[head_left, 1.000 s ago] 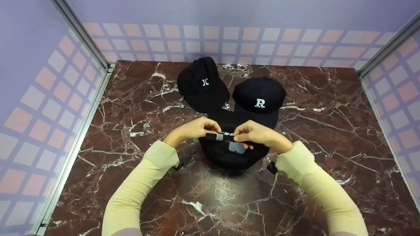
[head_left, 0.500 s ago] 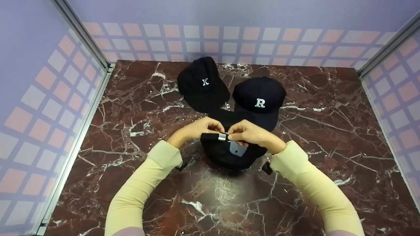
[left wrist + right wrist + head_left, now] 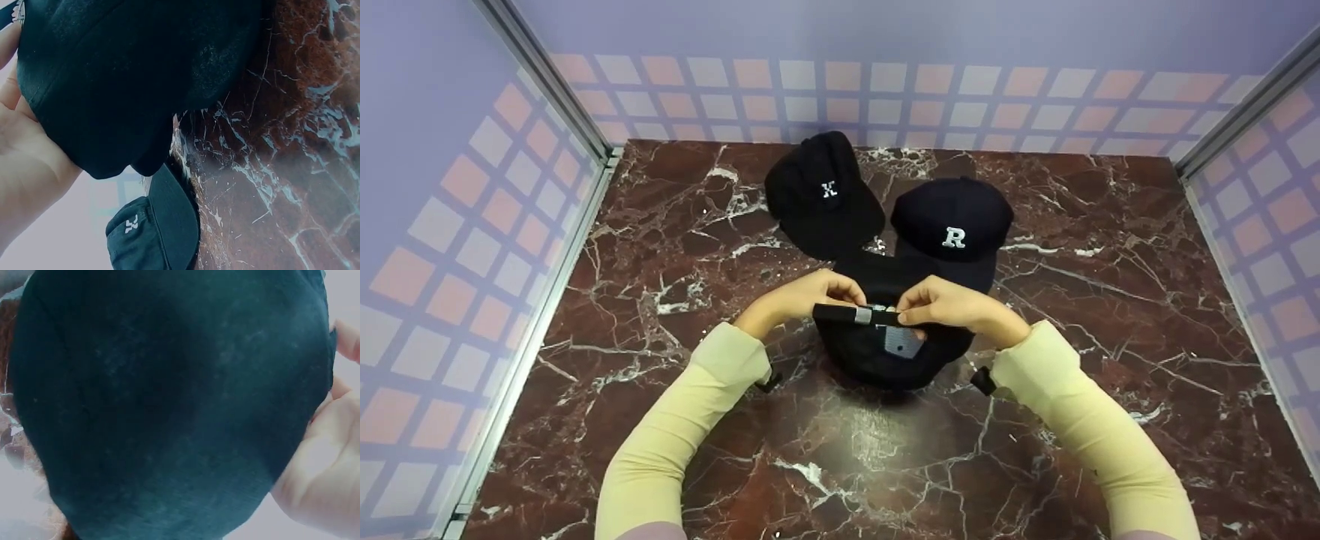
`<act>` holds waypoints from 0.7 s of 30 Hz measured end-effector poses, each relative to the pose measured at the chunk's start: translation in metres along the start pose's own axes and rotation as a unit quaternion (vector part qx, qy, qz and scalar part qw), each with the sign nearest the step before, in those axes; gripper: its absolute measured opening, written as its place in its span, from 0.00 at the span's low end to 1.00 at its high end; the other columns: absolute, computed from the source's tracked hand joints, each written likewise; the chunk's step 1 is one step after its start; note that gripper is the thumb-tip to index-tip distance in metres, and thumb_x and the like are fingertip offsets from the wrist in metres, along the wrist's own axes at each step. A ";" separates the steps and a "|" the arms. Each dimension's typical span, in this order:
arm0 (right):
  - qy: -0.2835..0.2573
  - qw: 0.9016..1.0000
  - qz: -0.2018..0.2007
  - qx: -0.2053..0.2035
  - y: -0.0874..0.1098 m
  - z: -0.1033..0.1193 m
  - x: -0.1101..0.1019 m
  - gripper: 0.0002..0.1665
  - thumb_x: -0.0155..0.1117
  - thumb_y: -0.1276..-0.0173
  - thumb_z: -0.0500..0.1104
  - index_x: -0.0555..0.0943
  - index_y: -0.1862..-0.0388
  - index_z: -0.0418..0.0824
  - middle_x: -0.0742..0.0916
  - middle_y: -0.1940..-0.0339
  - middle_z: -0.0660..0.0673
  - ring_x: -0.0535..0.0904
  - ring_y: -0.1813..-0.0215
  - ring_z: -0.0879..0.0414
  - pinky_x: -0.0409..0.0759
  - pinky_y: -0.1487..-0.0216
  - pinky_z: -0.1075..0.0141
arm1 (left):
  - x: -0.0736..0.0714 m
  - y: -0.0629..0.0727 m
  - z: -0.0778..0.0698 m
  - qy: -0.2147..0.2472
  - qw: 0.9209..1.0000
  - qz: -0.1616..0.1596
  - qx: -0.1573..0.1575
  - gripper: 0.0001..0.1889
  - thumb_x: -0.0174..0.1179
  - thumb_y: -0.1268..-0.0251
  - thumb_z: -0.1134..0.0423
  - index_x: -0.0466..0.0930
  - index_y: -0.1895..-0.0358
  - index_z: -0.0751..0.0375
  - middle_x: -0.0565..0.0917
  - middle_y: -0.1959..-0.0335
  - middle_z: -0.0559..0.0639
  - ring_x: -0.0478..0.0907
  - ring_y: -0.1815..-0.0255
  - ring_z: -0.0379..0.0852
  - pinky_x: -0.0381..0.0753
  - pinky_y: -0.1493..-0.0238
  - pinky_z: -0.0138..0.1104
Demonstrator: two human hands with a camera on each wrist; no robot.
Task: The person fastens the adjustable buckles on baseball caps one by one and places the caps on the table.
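A black cap [image 3: 877, 367] is held between both hands over the table's middle, its rear opening toward me and a grey label [image 3: 904, 341] showing inside. Across that opening runs its black strap [image 3: 834, 313] with a silver buckle [image 3: 862, 315]. My left hand [image 3: 814, 294] has curled fingers at the strap beside the buckle; the left wrist view shows that hand [image 3: 31, 163] along the cap's edge. Thumb and fingers of my right hand [image 3: 949, 306] pinch the strap right of the buckle. The cap's crown [image 3: 169, 410] fills most of the right wrist view.
Behind lie two more caps: a black cap with a white letter [image 3: 821, 199] and a dark cap with a white R [image 3: 956, 217]. Under everything is a dark red marbled table [image 3: 682, 450]. Patterned panels [image 3: 885, 82] stand at the back and sides.
My hands came together at the strap and have since drawn apart. The right hand moved right, the buckle slightly left, and more strap shows between them. The other caps stay put.
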State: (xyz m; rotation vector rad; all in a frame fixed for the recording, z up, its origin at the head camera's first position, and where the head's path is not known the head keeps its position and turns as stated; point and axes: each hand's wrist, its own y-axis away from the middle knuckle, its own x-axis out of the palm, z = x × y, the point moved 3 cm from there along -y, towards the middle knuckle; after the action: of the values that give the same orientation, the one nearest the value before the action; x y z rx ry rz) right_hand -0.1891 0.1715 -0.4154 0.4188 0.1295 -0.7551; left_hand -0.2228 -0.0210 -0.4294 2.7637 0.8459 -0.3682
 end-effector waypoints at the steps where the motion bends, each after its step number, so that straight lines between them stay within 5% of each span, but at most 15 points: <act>1: 0.003 1.000 -0.001 -0.004 0.000 -0.001 0.000 0.11 0.56 0.41 0.36 0.76 0.71 0.25 0.76 0.89 0.53 0.72 0.83 0.64 0.69 0.75 0.75 | 0.000 0.000 0.000 0.002 1.000 -0.002 0.000 0.11 0.56 0.45 0.68 0.76 0.63 0.75 0.77 0.76 0.40 0.72 0.74 0.34 0.70 0.69 0.25; 15: 0.006 0.999 -0.006 -0.036 -0.010 0.002 0.007 0.09 0.55 0.40 0.35 0.75 0.73 0.27 0.73 0.90 0.52 0.68 0.84 0.64 0.67 0.76 0.74 | 0.007 -0.007 0.001 -0.001 1.000 -0.017 0.016 0.10 0.55 0.46 0.69 0.76 0.64 0.76 0.78 0.75 0.43 0.73 0.74 0.31 0.71 0.68 0.24; 21: 0.009 1.000 -0.003 -0.029 -0.010 0.002 0.006 0.09 0.55 0.39 0.37 0.77 0.70 0.29 0.75 0.88 0.52 0.70 0.83 0.64 0.69 0.75 0.74 | 0.005 -0.006 -0.001 -0.016 1.000 0.013 0.007 0.12 0.53 0.42 0.67 0.77 0.60 0.74 0.81 0.69 0.51 0.73 0.70 0.32 0.72 0.64 0.25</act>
State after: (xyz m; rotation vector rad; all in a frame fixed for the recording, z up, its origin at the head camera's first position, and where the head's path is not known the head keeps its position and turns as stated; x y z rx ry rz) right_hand -0.1919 0.1604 -0.4181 0.3709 0.1688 -0.7524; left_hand -0.2219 -0.0130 -0.4306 2.7716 0.8013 -0.4152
